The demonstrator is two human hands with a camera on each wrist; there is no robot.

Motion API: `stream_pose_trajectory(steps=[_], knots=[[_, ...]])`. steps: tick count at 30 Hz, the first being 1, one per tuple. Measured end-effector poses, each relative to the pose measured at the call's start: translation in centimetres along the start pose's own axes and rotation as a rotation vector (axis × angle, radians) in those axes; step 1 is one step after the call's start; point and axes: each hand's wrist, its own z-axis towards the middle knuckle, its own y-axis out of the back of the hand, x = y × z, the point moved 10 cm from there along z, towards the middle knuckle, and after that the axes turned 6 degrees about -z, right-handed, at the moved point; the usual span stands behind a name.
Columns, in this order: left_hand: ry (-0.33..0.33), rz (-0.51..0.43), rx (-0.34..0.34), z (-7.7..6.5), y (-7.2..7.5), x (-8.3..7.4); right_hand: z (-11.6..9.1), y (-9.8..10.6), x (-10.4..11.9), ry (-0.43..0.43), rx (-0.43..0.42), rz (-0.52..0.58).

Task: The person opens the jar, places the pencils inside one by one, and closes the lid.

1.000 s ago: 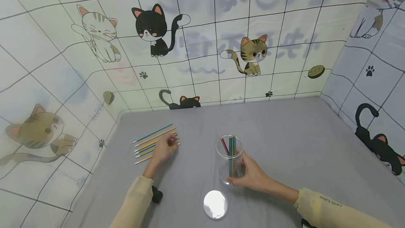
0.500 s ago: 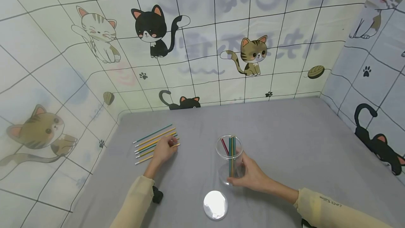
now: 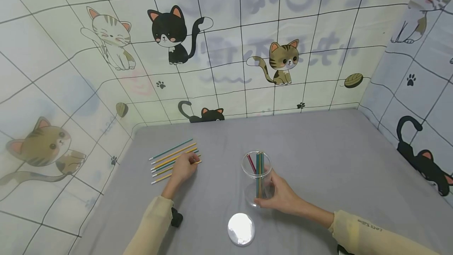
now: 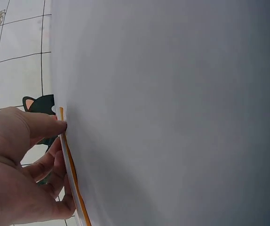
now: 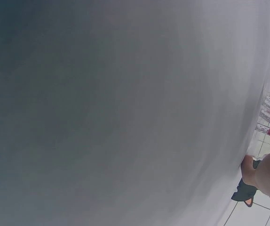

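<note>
In the head view my left hand lies over a row of slim yellow and teal pencils with white ends. Its thumb and fingers pinch the nearest yellow pencil close to one end, as the left wrist view shows. My right hand grips the lower side of a clear cylindrical jar, thumb at the front. Several teal, yellow and red pencils stand inside the jar. Parts of the row are hidden under the left hand.
A round, shiny lid lies on the grey tablecloth in front of the jar. Behind and to both sides rises a white gridded wall cloth with cartoon cats.
My left hand's fingers have come down and drawn together on the nearest yellow pencil. The right hand and the jar have stayed in place.
</note>
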Motion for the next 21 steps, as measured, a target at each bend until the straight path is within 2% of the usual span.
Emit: stream_pose_trajectory(steps=[6, 13, 21], knots=[[-0.02, 0.024, -0.004, 0.1, 0.2, -0.3, 0.1, 0.1, 0.2, -0.003, -0.002, -0.006], [-0.001, 0.062, 0.024, 0.3, 0.4, -0.6, 0.2, 0.1, 0.3, -0.016, 0.002, -0.014], [-0.033, 0.02, 0.041, 0.3, 1.2, -1.8, 0.4, 0.3, 0.5, -0.016, -0.004, -0.012]])
